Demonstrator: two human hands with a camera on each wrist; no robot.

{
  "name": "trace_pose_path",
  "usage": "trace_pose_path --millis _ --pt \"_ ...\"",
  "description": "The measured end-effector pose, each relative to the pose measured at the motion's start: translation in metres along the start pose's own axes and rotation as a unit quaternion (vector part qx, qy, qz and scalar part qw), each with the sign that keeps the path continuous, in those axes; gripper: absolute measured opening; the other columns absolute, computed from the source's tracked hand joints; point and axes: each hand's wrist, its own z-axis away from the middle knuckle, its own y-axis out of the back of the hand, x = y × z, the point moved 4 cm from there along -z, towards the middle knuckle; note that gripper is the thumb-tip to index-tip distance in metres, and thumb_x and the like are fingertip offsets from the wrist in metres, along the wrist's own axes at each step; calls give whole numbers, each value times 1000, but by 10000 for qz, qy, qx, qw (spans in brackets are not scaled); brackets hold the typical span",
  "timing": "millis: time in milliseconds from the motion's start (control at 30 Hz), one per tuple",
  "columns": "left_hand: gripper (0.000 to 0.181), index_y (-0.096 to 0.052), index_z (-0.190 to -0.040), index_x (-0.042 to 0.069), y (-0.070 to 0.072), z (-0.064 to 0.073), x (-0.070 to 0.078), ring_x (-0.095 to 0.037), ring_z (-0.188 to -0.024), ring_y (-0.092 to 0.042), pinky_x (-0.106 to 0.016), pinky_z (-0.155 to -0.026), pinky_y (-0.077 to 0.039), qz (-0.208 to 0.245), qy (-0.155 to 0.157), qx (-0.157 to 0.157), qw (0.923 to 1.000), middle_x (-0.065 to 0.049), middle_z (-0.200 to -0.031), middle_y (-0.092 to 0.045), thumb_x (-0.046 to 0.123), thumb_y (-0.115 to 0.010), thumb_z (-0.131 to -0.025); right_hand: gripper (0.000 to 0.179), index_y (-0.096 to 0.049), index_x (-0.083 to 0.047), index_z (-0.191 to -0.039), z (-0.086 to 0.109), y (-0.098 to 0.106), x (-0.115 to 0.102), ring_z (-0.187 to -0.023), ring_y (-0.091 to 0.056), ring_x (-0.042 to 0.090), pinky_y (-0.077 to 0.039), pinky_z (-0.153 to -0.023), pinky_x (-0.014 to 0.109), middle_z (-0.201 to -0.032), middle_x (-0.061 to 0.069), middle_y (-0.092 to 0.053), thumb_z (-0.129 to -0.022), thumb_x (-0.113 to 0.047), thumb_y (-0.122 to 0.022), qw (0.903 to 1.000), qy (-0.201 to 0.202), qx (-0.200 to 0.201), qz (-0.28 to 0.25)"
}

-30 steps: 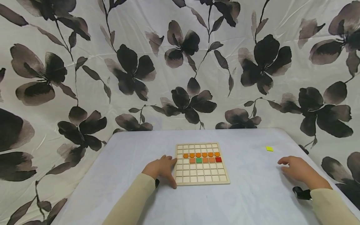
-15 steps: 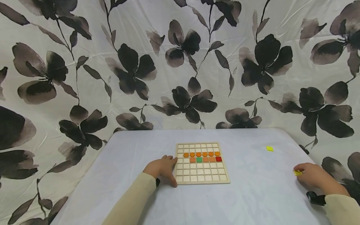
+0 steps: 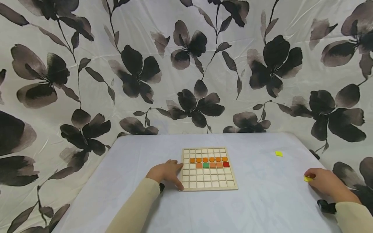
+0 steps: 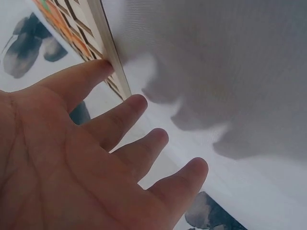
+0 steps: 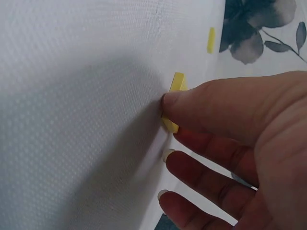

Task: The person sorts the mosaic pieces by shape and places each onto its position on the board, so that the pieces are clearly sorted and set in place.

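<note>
A wooden grid board (image 3: pixel 209 185) lies mid-table in the head view. Across it runs a row of orange discs (image 3: pixel 205 160); just below are orange square tiles (image 3: pixel 216 165), a green tile (image 3: pixel 206 165) and a red tile (image 3: pixel 226 164). With fingers spread and fairly straight, my left hand (image 3: pixel 166 172) touches the board's left edge; the left wrist view has one fingertip on the frame (image 4: pixel 103 38). Over at the table's right side, my right hand (image 3: pixel 327 183) pinches a yellow tile (image 5: pixel 177 82) between thumb and index finger, the other fingers loosely bent.
Another yellow tile (image 3: pixel 278 153) lies flat on the white table (image 3: pixel 256 207), farther back than my right hand. Behind the table's far edge hangs a floral cloth (image 3: pixel 163 119).
My right hand has moved right and slightly toward me, and a yellow tile now shows in its pinch. The left hand and the board stay in place.
</note>
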Motion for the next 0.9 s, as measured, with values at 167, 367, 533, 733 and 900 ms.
trace_pose_path --millis 167,367,533,733,900 --pt "105 -42 -148 22 -1 -2 -3 -33 -147 -26 -59 -111 -34 -21 -38 21 10000 -10 -155 -36 55 -88 -58 36 -61 9 -111 -2 1 -1 -85 -57 31 -49 -76 53 -101 27 -62 -82 -10 -69 9999 67 85 4" --pt "107 -40 -149 24 -3 1 -6 -36 -147 -24 -60 -112 -32 58 -35 18 10000 -11 -156 -35 57 -86 -59 39 -61 13 -112 -5 -2 -11 -86 -57 32 -50 -81 56 -103 29 -63 -82 -11 -69 9996 186 188 -8" --pt "107 -39 -149 25 -4 2 -7 -37 -147 -24 -61 -111 -32 0 -39 70 10000 -12 -155 -35 59 -85 -59 38 -61 12 -112 -9 -3 -25 -86 -56 32 -51 -82 55 -103 28 -62 -82 -10 -68 9988 327 348 -128" --pt "108 -38 -150 25 -5 2 -8 -38 -147 -23 -61 -111 -31 -12 -22 67 10000 -12 -155 -34 61 -85 -59 34 -63 9 -110 -11 -2 -48 -86 -56 30 -52 -77 48 -99 22 -63 -80 -8 -67 9977 540 375 -186" --pt "108 -37 -150 26 -7 2 -9 -38 -147 -23 -60 -113 -30 -33 -36 87 10000 -12 -156 -33 62 -84 -60 33 -64 7 -108 -14 -4 -66 -85 -54 27 -51 -72 41 -95 16 -63 -80 -9 -69 9963 736 361 -248"
